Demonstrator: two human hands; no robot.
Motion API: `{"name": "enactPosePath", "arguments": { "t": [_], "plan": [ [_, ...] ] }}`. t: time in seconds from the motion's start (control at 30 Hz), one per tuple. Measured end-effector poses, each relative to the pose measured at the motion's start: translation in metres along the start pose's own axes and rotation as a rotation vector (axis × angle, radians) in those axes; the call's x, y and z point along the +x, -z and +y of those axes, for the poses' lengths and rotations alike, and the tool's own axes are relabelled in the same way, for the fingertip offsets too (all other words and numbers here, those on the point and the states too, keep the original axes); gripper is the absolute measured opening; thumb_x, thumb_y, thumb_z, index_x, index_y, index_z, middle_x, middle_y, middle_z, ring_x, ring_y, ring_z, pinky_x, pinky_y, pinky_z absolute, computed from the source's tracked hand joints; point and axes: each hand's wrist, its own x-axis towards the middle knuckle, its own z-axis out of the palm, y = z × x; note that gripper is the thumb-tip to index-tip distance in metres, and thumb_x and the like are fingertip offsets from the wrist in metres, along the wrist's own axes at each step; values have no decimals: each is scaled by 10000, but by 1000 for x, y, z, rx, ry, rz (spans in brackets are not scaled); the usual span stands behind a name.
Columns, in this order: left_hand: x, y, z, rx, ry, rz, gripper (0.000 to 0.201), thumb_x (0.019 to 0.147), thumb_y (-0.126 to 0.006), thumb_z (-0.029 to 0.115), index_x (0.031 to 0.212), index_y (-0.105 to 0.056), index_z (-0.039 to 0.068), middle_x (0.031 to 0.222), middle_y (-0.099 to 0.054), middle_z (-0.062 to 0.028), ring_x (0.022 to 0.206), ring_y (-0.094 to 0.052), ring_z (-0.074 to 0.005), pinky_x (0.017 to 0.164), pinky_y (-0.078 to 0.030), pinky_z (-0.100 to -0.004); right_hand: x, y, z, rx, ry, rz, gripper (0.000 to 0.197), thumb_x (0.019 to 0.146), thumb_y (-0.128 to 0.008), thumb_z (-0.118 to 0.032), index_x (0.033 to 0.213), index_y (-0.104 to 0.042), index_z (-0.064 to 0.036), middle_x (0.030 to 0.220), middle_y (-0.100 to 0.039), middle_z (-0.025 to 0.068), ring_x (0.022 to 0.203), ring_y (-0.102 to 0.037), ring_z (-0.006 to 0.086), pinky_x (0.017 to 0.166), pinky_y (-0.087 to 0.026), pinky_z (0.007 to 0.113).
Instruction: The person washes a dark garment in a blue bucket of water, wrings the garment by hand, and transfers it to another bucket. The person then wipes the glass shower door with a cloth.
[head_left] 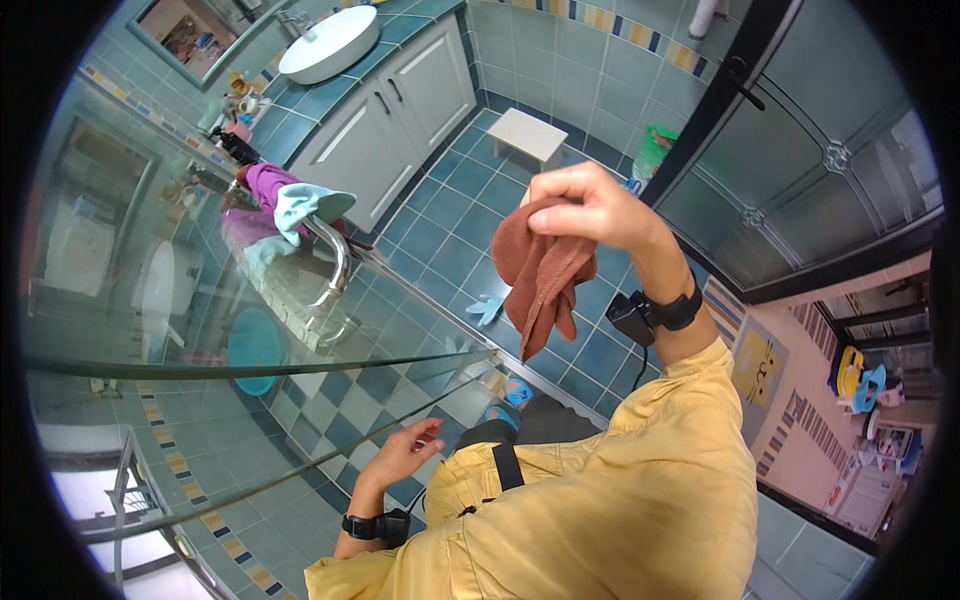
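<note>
A limp brown cloth (548, 270) hangs in folds from my right hand (590, 205), pinched between thumb and fingers in front of me. My left hand (404, 450) is low by my waist, near the glass panel (330, 450); its fingers are loosely bent and apart, holding nothing. Over a curved metal bar (335, 262) on the glass hang a purple cloth (268, 185) and a light blue cloth (308, 207), both apart from my hands. A small light blue glove-like piece (485, 308) lies on the tiled floor beyond the brown cloth.
Glass panels stand along my left. Farther off are a white cabinet (375, 130) with a basin (330, 45), a low white stool (528, 137), and a bin with a green bag (655, 150). A dark-framed glass door (810, 150) is at right; a teal basin (256, 350) shows through the glass.
</note>
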Motion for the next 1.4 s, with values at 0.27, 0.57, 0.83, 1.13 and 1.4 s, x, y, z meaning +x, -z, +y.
{"name": "enactPosePath", "arguments": {
  "t": [0.27,0.57,0.83,1.13,1.4],
  "plan": [
    [-9,0,-28,89,26,69,337,814,-576,158,1110,-499,15,936,-599,-143,825,-592,-208,721,-474,-294,-65,-29,46,-347,-334,133,158,772,-531,-147,780,-574,5,686,-597,106,628,-578,165,567,-466,287],
    [8,-16,-46,-27,-23,-97,357,824,-570,153,1151,-481,37,1014,-576,-87,916,-550,-161,773,-448,-271,-87,-107,78,-12,-564,-69,104,805,-494,-76,792,-526,22,679,-601,99,619,-638,164,546,-507,258],
    [61,-50,-25,-18,-241,-113,497,802,-604,176,1222,-392,16,1036,-566,-91,913,-547,-151,787,-449,-284,-87,-188,102,67,-196,-533,273,820,-525,-271,827,-563,-1,691,-568,104,614,-495,196,591,-419,306],
    [98,-28,-90,-164,220,14,265,804,-560,163,970,-592,-40,863,-619,-47,793,-554,-111,702,-440,-247,-149,-130,336,-271,-771,-16,242,728,-515,-208,857,-616,-30,860,-602,184,822,-570,349,700,-453,408],
    [132,-1,-216,72,310,250,397,823,-527,149,1158,-465,-55,1110,-552,-150,1012,-515,-195,840,-395,-286,-168,-189,567,-251,-1136,117,217,740,-484,-135,891,-617,-53,946,-594,185,912,-559,341,785,-448,404]
  ]
}}
